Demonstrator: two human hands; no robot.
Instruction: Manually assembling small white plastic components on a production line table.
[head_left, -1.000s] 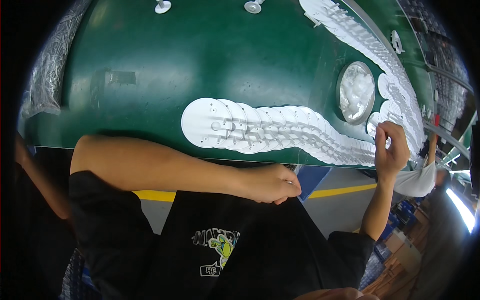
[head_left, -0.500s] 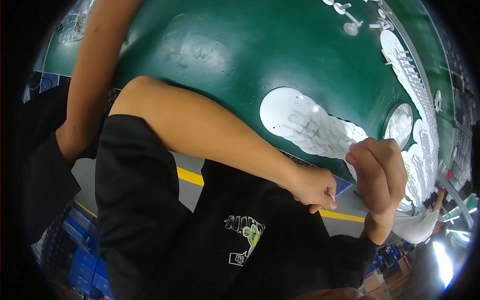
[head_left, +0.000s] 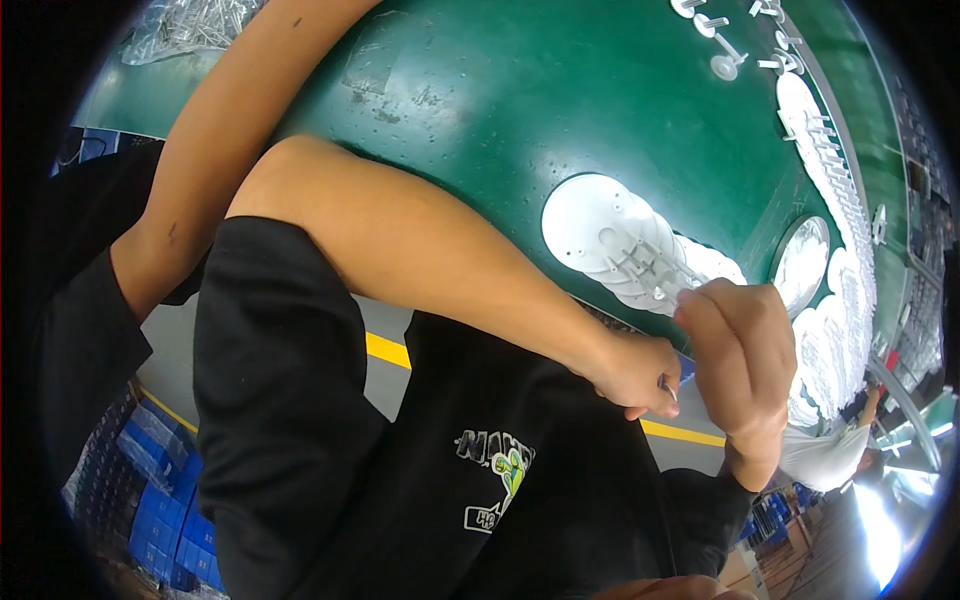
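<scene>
My left hand [head_left: 632, 372] is curled into a fist at the near edge of the green table [head_left: 480, 120], with a small shiny metal piece [head_left: 666, 386] showing between its fingers. My right hand [head_left: 742, 352] is right beside it, fingers closed. Its fingertips pinch the pegged edge of the nearest white plastic disc [head_left: 600, 232]. That disc heads an overlapping row of discs [head_left: 830, 330] running off to the right. My left forearm crosses the view from the upper left.
Another person's bare arm [head_left: 210, 150] reaches over the table at the left. Loose white pegged parts [head_left: 725, 65] lie at the far side. A bag of small metal parts [head_left: 190, 25] sits top left. Blue crates [head_left: 160, 500] stand on the floor.
My right hand has come from the far end of the disc row to the near end, beside my left hand. The view has swung left and closer.
</scene>
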